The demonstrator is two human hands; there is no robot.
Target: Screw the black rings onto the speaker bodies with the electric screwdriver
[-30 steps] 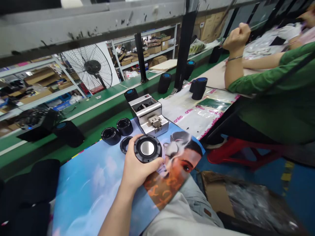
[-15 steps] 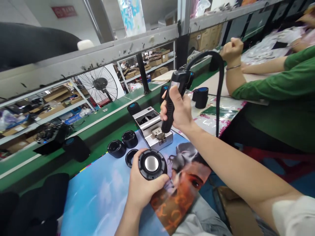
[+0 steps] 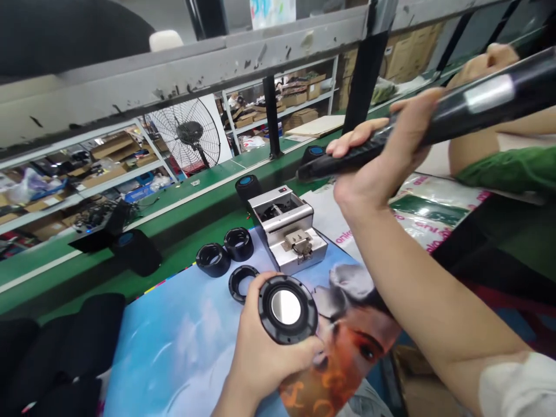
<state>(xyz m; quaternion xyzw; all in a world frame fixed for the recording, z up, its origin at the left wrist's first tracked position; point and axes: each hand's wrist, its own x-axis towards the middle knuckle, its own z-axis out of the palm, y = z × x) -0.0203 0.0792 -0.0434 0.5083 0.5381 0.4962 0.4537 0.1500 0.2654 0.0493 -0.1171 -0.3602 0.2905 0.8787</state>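
Observation:
My left hand (image 3: 264,353) is wrapped round a round black speaker (image 3: 285,307), its silver centre cap facing up. My right hand (image 3: 382,156) grips a black electric screwdriver (image 3: 469,104) higher up on the right; it lies nearly level, its narrower end pointing left. Below that end stands a silver screw feeder (image 3: 293,226), with an open tray on top and a small metal block at its front. Just left of the feeder and speaker sit several black rings (image 3: 212,260). Under them a sheet printed with blue sky and a face (image 3: 174,330) covers the work surface.
Black cylinders with blue tops (image 3: 134,255) stand on the green bench (image 3: 191,214). Dark padded pieces (image 3: 91,330) lie at lower left. A metal beam (image 3: 243,63) crosses above. At right sits a person in a green sleeve (image 3: 516,168), partly behind the screwdriver.
My right hand has lifted the screwdriver off the screw feeder, moved right and tipped it from upright to nearly level. My left hand still holds the speaker. The view has shifted somewhat.

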